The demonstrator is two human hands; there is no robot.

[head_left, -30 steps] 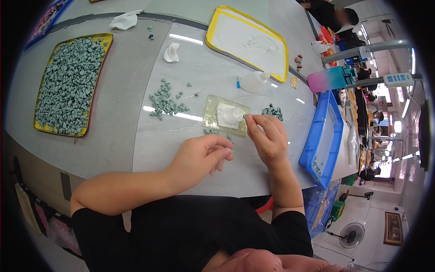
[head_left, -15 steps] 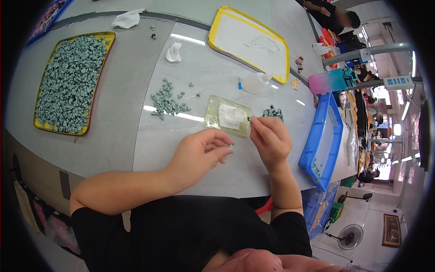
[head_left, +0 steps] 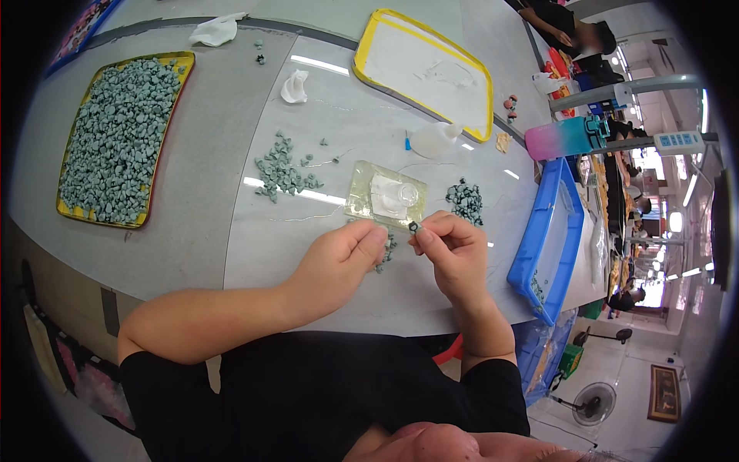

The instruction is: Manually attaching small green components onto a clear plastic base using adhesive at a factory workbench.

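Note:
My right hand [head_left: 456, 258] pinches a small dark-green piece [head_left: 414, 227] between thumb and fingertips, just in front of a yellowish-green clear plate [head_left: 362, 202]. On that plate lie a white paper [head_left: 382, 202] and a small round clear dish [head_left: 409, 194]. My left hand [head_left: 339, 262] is closed, thumb against the fingers; anything within them is hidden. Between the hands, partly covered by the left one, lies a small heap of green pieces [head_left: 386, 254]. Green pieces [head_left: 281, 169] are scattered left of the plate, and a heap of darker pieces [head_left: 465, 203] lies to its right.
At left stands a yellow tray [head_left: 192, 65] full of grey-green pieces. A yellow-rimmed white tray [head_left: 481, 85], a white bottle with a blue tip [head_left: 433, 142] and crumpled tissue [head_left: 294, 87] lie farther back. On the right are a blue tray [head_left: 531, 239] and a pink-and-teal water bottle [head_left: 562, 138].
My right hand has come down from beside the dish toward my left hand, with a dark-green piece in its pinch. My left hand's fingers have drawn together and its tips have shifted slightly up.

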